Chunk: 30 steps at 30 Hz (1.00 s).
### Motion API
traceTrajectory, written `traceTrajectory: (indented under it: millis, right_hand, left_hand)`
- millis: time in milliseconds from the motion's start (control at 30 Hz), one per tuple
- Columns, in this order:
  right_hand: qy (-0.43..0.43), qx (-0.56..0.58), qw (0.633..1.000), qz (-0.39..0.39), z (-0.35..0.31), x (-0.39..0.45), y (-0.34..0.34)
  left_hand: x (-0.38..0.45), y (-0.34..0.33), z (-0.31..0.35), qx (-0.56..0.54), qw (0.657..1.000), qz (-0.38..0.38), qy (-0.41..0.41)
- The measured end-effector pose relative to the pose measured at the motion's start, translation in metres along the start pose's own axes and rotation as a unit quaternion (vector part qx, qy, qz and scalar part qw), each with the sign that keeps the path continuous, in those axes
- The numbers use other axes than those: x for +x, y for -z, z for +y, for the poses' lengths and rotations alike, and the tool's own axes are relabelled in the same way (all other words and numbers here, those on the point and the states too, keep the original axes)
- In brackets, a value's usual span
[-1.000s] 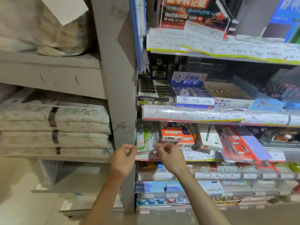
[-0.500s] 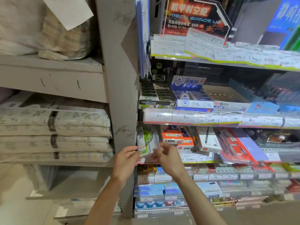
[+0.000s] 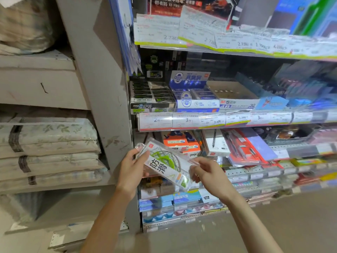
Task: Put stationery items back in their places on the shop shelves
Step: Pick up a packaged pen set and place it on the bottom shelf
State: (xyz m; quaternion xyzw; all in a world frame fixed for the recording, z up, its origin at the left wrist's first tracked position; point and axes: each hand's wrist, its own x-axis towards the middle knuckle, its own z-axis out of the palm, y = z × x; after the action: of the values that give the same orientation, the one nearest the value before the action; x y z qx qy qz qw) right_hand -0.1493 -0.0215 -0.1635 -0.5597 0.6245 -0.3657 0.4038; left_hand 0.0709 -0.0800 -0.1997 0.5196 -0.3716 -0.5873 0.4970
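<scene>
Holding a clear plastic ruler set [image 3: 166, 164] in front of the shelves, I have it tilted, top end up to the left and bottom end down to the right. Its white card strip carries two large black characters, and a green protractor shows through the plastic beside it.

My left hand [image 3: 132, 169] grips the upper left edge, thumb curled over the front. My right hand [image 3: 207, 172] pinches the far right edge between curled fingers [image 3: 193, 168].

The pack hangs in open air just near of the third shelf [image 3: 299, 148], whose left end behind it looks like a dark gap beside the grey upright post [image 3: 102, 88]. Right of that gap stand orange boxes [image 3: 179, 143], a white pen box [image 3: 215, 143] and red flat packs [image 3: 242, 145].

Four shelf levels with price strips show above, and lower rows are blurred. One ruler set is in my hands. On the left, a stack of folded bedding [image 3: 47, 148] fills a separate unit.
</scene>
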Motion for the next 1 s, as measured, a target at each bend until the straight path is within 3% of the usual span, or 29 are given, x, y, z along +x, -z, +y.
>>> traceTrajectory:
  millis: [367, 600, 767, 1000]
  right_hand:
    - [-0.008, 0.071, 0.996, 0.048, 0.057, -0.037, 0.062]
    - [-0.043, 0.093, 0.991, 0.082, 0.132, -0.072, 0.160]
    - [-0.065, 0.116, 0.986, 0.098, 0.193, -0.103, 0.242]
    - [-0.119, 0.144, 0.973, 0.136, 0.277, -0.111, 0.305]
  left_hand:
    - [-0.043, -0.053, -0.050, 0.040, 0.999, -0.015, -0.001]
    - [-0.089, -0.161, -0.095, 0.098, 0.995, -0.001, 0.019]
    - [-0.137, -0.263, -0.126, 0.138, 0.989, -0.034, 0.028]
    - [-0.138, -0.350, -0.174, 0.186, 0.979, -0.044, 0.071]
